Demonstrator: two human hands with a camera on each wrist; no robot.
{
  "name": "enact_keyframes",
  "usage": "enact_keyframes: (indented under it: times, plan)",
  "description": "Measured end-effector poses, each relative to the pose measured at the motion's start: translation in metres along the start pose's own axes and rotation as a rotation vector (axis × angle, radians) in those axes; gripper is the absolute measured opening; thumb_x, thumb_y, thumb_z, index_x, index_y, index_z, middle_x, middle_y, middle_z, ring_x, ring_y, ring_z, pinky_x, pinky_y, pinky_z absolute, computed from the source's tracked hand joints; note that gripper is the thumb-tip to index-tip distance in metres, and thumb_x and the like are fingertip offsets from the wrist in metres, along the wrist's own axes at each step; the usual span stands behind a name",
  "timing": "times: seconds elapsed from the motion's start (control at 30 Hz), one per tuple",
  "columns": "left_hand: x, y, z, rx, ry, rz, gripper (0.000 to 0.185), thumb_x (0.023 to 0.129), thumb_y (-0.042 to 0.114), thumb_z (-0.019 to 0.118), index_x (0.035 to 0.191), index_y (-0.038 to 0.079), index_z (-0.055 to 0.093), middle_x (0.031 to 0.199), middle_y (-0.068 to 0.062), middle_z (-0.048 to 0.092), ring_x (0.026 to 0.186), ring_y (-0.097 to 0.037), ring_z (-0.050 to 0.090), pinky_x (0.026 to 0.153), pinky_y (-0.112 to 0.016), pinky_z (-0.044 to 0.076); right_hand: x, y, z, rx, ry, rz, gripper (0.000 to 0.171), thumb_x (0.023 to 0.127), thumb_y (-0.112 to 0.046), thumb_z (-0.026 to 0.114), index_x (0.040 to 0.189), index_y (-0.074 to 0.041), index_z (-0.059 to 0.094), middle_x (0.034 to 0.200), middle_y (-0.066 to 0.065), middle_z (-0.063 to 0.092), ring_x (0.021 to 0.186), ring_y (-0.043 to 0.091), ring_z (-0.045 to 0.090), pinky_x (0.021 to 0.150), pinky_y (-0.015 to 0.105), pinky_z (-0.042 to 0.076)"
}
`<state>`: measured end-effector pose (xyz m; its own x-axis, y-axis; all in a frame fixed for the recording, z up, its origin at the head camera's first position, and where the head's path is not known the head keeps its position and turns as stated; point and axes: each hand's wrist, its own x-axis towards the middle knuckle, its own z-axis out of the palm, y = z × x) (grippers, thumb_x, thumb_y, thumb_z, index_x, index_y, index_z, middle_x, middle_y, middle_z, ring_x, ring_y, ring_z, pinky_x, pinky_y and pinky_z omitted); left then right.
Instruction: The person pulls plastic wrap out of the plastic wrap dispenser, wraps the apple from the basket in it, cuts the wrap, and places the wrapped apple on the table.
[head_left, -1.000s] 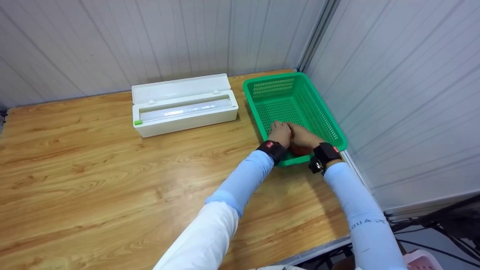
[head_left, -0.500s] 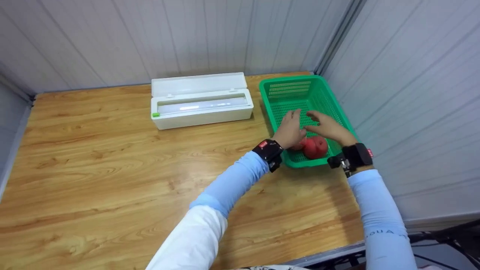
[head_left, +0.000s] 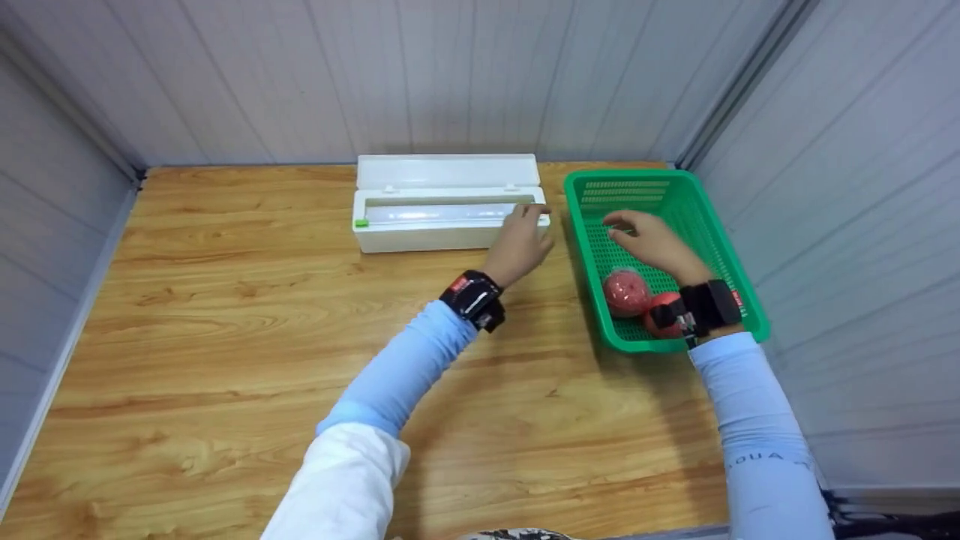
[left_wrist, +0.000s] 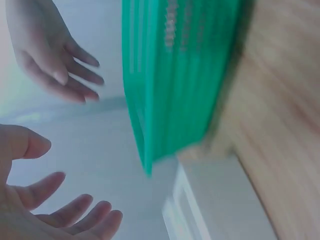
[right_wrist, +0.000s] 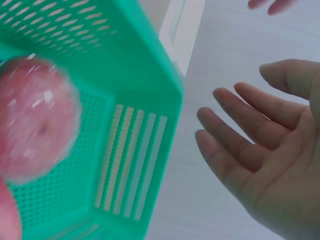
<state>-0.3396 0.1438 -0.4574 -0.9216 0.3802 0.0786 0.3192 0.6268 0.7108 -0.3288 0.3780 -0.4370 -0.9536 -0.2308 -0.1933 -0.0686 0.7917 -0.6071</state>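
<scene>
Two red apples in clear film lie in the near end of the green basket [head_left: 731,247]: one apple [head_left: 626,291] shows whole, the other apple [head_left: 661,316] sits partly behind my right wristband. My right hand [head_left: 637,234] hovers open over the basket's middle, holding nothing. My left hand [head_left: 523,232] is outside the basket, open, at the right end of the white lidded box [head_left: 442,206]. The right wrist view shows my open palm [right_wrist: 265,155] beside the basket [right_wrist: 125,100] and a wrapped apple [right_wrist: 35,125]. My left hand's fingers [left_wrist: 75,212] are spread in the left wrist view.
The box stands open at the back of the wooden table [head_left: 240,315], its lid [head_left: 448,172] tilted back toward the wall. The basket fills the back right corner against the grey wall panels [head_left: 847,187].
Both hands have come off the apples, which now lie in the basket. My left hand has moved left out of the basket to the white box; my right hand has lifted above the basket.
</scene>
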Motion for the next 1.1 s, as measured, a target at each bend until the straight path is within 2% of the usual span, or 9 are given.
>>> enact_keyframes:
  times: [0.13, 0.23, 0.43, 0.57, 0.63, 0.77, 0.87, 0.97, 1.1]
  plan:
    - [-0.005, -0.025, -0.023, -0.014, 0.019, -0.045, 0.037, 0.091, 0.015, 0.055, 0.127, 0.006, 0.053, 0.135, -0.015, 0.047, 0.126, -0.029, 0.045, 0.107, -0.036, 0.04, 0.014, -0.011, 0.005, -0.021, -0.001, -0.017, 0.038, 0.1, -0.019, 0.045, 0.133, 0.0, 0.051, 0.137, 0.023, 0.049, 0.129, 0.037, 0.044, 0.106, 0.051, 0.037]
    - [-0.008, -0.048, -0.038, 0.013, 0.055, -0.061, 0.033, 0.092, 0.013, 0.055, 0.123, 0.005, 0.056, 0.134, -0.017, 0.048, 0.126, -0.031, 0.045, 0.107, -0.038, 0.04, 0.027, -0.021, 0.01, -0.043, -0.004, -0.05, 0.036, 0.099, -0.016, 0.048, 0.129, 0.002, 0.054, 0.133, 0.024, 0.052, 0.126, 0.038, 0.047, 0.105, 0.051, 0.04]
    - [-0.015, -0.097, -0.059, 0.17, 0.118, -0.116, 0.03, 0.093, 0.011, 0.052, 0.12, 0.002, 0.058, 0.13, -0.021, 0.052, 0.121, -0.035, 0.048, 0.103, -0.043, 0.042, 0.053, -0.035, 0.023, -0.083, -0.039, -0.113, 0.035, 0.098, -0.015, 0.048, 0.127, 0.004, 0.056, 0.128, 0.026, 0.056, 0.12, 0.039, 0.051, 0.1, 0.05, 0.044]
    - [-0.019, -0.122, -0.066, 0.269, 0.16, -0.154, 0.029, 0.092, 0.009, 0.05, 0.117, 0.001, 0.061, 0.126, -0.02, 0.056, 0.115, -0.036, 0.053, 0.097, -0.045, 0.046, 0.065, -0.041, 0.031, -0.074, -0.045, -0.123, 0.033, 0.099, -0.014, 0.046, 0.126, 0.002, 0.057, 0.128, 0.026, 0.055, 0.119, 0.04, 0.052, 0.099, 0.05, 0.044]
    - [-0.019, -0.129, -0.069, 0.297, 0.193, -0.162, 0.027, 0.092, 0.008, 0.049, 0.116, 0.001, 0.062, 0.124, -0.019, 0.058, 0.113, -0.035, 0.055, 0.095, -0.045, 0.047, 0.069, -0.042, 0.035, -0.074, -0.037, -0.116, 0.03, 0.099, -0.013, 0.046, 0.124, 0.0, 0.058, 0.128, 0.024, 0.056, 0.12, 0.039, 0.051, 0.099, 0.05, 0.044]
    - [-0.017, -0.136, -0.074, 0.317, 0.236, -0.153, 0.026, 0.091, 0.005, 0.05, 0.113, 0.001, 0.063, 0.117, -0.019, 0.062, 0.11, -0.034, 0.057, 0.093, -0.044, 0.048, 0.077, -0.041, 0.041, -0.121, -0.03, -0.161, 0.026, 0.098, -0.011, 0.048, 0.117, 0.002, 0.06, 0.122, 0.024, 0.059, 0.118, 0.037, 0.053, 0.099, 0.05, 0.044]
    - [-0.013, -0.14, -0.076, 0.366, 0.209, -0.147, 0.026, 0.091, 0.005, 0.051, 0.113, 0.0, 0.064, 0.115, -0.018, 0.063, 0.108, -0.035, 0.057, 0.092, -0.044, 0.048, 0.086, -0.037, 0.048, -0.158, -0.053, -0.196, 0.027, 0.096, -0.008, 0.049, 0.117, 0.007, 0.059, 0.12, 0.026, 0.059, 0.116, 0.04, 0.053, 0.099, 0.051, 0.043]
    - [-0.008, -0.144, -0.075, 0.438, 0.179, -0.124, 0.027, 0.09, 0.004, 0.052, 0.114, 0.0, 0.065, 0.114, -0.018, 0.064, 0.107, -0.035, 0.059, 0.09, -0.045, 0.05, 0.095, -0.034, 0.055, -0.165, -0.08, -0.171, 0.03, 0.096, -0.008, 0.049, 0.12, 0.008, 0.057, 0.124, 0.027, 0.057, 0.119, 0.04, 0.051, 0.102, 0.05, 0.041]
    - [-0.002, -0.151, -0.071, 0.482, 0.191, -0.079, 0.026, 0.089, 0.003, 0.056, 0.112, 0.0, 0.067, 0.11, -0.018, 0.067, 0.103, -0.036, 0.062, 0.086, -0.046, 0.052, 0.103, -0.031, 0.063, -0.157, -0.078, -0.158, 0.03, 0.095, -0.006, 0.049, 0.12, 0.009, 0.056, 0.125, 0.029, 0.055, 0.121, 0.042, 0.048, 0.105, 0.05, 0.039]
